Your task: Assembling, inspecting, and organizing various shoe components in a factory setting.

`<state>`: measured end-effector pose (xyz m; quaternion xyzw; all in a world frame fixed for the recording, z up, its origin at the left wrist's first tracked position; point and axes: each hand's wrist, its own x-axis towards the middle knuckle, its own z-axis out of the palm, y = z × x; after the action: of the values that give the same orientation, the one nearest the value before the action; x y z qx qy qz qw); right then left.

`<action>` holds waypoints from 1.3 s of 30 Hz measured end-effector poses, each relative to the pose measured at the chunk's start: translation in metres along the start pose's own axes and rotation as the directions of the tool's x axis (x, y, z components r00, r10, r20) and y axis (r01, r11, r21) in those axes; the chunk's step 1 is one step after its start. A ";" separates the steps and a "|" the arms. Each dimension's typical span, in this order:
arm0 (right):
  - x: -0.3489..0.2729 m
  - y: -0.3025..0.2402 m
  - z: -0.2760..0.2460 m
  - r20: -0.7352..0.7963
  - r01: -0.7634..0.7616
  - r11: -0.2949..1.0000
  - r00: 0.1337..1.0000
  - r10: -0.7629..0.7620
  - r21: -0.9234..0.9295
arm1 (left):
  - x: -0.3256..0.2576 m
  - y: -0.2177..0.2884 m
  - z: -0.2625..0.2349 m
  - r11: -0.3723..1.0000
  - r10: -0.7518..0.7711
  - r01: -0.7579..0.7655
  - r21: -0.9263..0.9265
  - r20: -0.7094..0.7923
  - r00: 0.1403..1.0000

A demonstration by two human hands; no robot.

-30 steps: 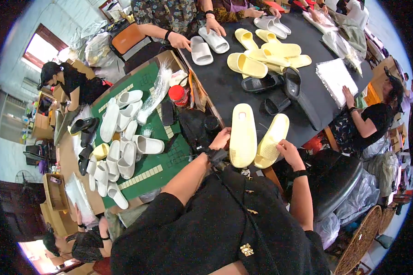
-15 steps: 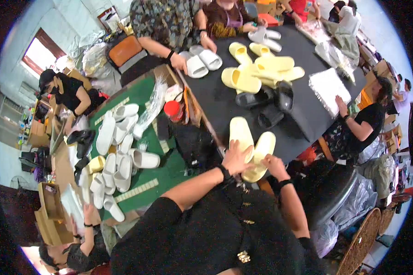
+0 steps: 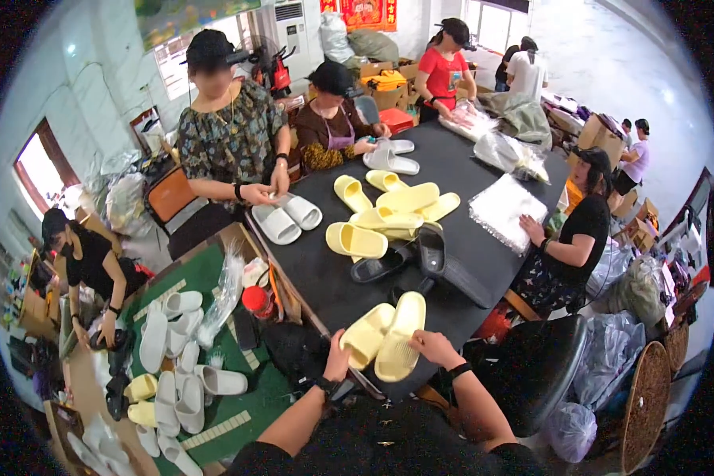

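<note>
Two pale yellow slippers lie side by side at the near edge of the black-topped table [image 3: 476, 262]. My left hand [image 3: 338, 358] grips the outer side of the left yellow slipper [image 3: 365, 337]. At the near right, the fingers of my right hand [image 3: 435, 349] close on the side of the right yellow slipper [image 3: 404, 325], which overlaps its mate slightly. Just beyond them are black slippers [image 3: 432, 250], and behind those a pile of more yellow slippers [image 3: 408, 198].
A green-topped table [image 3: 214, 397] on my left bears many grey slippers [image 3: 190, 404] and a red-lidded jar [image 3: 256, 300]. Co-workers sit or stand around, one handling grey slippers [image 3: 278, 225], another by a stack of clear bags [image 3: 504, 210]. A black chair [image 3: 543, 373] stands at my right.
The view has tilted up. My left hand has shifted from the near part of the left slipper to its outer side. A co-worker's hands have come together behind the grey pair.
</note>
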<state>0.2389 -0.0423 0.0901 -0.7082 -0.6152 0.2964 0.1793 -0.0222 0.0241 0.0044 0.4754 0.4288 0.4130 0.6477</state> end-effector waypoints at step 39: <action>-0.010 -0.106 -0.029 -0.335 0.193 0.888 0.875 -0.348 -0.418 | -0.027 0.170 0.075 0.761 0.052 -0.358 0.541 0.499 0.865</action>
<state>0.1754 -0.0304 0.1795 -0.6795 -0.7045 -0.0056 0.2047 0.0193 0.0146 0.1867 0.7885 0.3195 0.1972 0.4871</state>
